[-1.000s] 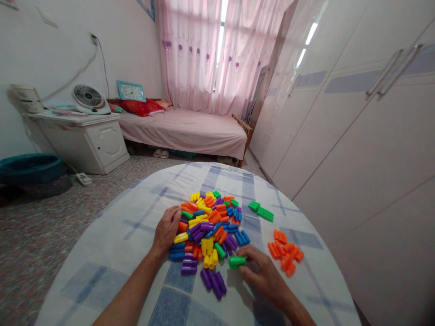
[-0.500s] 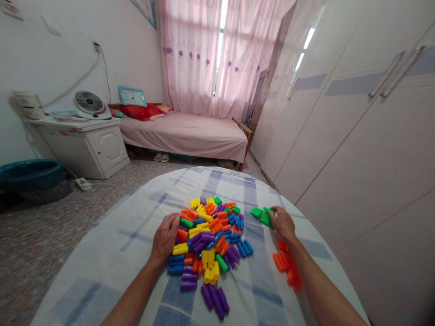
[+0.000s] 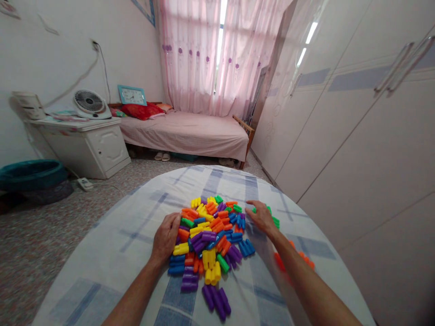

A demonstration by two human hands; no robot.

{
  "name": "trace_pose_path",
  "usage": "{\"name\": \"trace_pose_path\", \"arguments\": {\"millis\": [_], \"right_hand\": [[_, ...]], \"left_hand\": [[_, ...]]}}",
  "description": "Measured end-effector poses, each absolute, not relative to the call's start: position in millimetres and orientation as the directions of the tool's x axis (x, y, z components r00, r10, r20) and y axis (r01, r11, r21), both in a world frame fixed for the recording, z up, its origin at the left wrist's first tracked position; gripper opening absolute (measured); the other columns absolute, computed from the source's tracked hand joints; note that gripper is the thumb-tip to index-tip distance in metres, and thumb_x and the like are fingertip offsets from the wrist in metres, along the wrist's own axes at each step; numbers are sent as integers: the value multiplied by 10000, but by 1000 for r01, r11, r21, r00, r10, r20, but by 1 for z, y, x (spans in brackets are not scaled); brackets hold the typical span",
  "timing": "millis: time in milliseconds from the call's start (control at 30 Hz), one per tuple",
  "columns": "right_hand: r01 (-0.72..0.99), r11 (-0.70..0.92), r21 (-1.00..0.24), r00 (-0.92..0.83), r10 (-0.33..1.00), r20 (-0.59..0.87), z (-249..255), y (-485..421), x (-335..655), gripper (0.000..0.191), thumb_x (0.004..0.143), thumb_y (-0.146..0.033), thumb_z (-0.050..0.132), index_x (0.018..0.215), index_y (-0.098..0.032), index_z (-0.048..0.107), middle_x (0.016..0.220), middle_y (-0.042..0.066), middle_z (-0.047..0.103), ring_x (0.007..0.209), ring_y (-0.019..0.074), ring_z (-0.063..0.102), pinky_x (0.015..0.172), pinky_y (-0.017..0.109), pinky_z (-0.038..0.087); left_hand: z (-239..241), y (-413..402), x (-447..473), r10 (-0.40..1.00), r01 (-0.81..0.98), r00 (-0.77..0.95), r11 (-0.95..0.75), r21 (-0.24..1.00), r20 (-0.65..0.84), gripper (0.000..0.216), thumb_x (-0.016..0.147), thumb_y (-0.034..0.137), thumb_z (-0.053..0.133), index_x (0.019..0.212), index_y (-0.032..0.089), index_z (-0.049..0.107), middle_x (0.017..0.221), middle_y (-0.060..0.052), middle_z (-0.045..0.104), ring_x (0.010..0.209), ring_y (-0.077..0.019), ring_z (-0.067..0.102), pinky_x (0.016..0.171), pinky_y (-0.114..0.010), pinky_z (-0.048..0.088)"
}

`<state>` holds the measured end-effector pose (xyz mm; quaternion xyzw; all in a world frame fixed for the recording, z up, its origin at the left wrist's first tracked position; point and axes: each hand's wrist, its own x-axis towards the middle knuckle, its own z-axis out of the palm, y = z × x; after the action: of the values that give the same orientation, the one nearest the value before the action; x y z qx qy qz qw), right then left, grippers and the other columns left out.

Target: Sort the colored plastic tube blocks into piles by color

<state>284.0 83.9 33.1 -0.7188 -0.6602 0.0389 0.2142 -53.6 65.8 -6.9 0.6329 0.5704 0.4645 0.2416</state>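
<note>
A mixed pile of plastic toy blocks (image 3: 207, 235), shaped like short joined tubes in yellow, purple, orange, blue and green, lies on the table. My left hand (image 3: 166, 236) rests against the pile's left side, fingers lying forward and partly hidden. Off the pile's right edge hovers my right hand (image 3: 261, 216), thumb and index finger apart with nothing between them. Behind it sit green blocks (image 3: 276, 222), partly covered by the hand. Orange blocks (image 3: 307, 260) lie beside and under my right forearm. A purple block (image 3: 216, 301) is nearest to me.
A checked cloth covers the round table (image 3: 136, 217). Beyond stand a bed (image 3: 183, 133), a white cabinet (image 3: 108, 149) with a fan (image 3: 90, 103), and a teal-lined bin (image 3: 32, 174). Wardrobe doors (image 3: 360, 149) rise along the right.
My right hand has let go of the green blocks and moved left toward the pile, its fingers opening. The left hand stays in place.
</note>
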Motion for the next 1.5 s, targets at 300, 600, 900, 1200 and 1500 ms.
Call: {"name": "trace_pose_path", "arguments": {"millis": [300, 600, 900, 1200, 1500], "right_hand": [[904, -122, -410, 190, 973, 129, 19, 96, 243, 361, 779, -297, 520, 1111, -193, 618, 1092, 70, 659, 998, 204, 588, 826, 289, 408], [907, -149, -395, 238, 953, 188, 21, 91, 245, 265, 758, -284, 530, 955, -177, 671, 967, 78, 675, 919, 196, 591, 780, 263, 399], [879, -321, -354, 438, 838, 326, 45, 73, 327, 429, 842, -328, 415, 1227, -176, 528, 1036, 87, 660, 944, 218, 588, 807, 319, 411], [870, -417, -263, 477, 846, 238, 12, 57, 364, 349, 832, -226, 404, 1077, -198, 651, 1001, 98, 662, 919, 198, 607, 748, 288, 437], [924, -297, -239, 361, 884, 296, 30, 64, 339, 386, 847, -220, 392, 1178, -161, 582, 1186, 141, 578, 1104, 258, 510, 905, 390, 398]], "left_hand": [[-10, 68, -55, 951, 476, -74, -231, 849, 300, 426, 877, 479, 337, 1027, 189, 610, 1118, -78, 615, 1078, -218, 551, 991, -361, 403], [-7, 65, -55, 954, 470, -75, -224, 854, 291, 425, 871, 482, 344, 1024, 190, 612, 1105, -70, 622, 1069, -214, 560, 981, -354, 409], [-6, 65, -53, 953, 474, -79, -223, 851, 294, 419, 873, 477, 346, 1024, 192, 614, 1101, -74, 624, 1067, -221, 561, 988, -376, 405], [-7, 66, -53, 954, 470, -71, -227, 853, 292, 418, 875, 473, 341, 1011, 186, 612, 1102, -79, 617, 1068, -220, 554, 975, -367, 411], [-9, 67, -54, 954, 477, -67, -226, 850, 291, 408, 885, 464, 336, 1032, 195, 605, 1115, -73, 616, 1080, -218, 551, 991, -366, 397]]}}
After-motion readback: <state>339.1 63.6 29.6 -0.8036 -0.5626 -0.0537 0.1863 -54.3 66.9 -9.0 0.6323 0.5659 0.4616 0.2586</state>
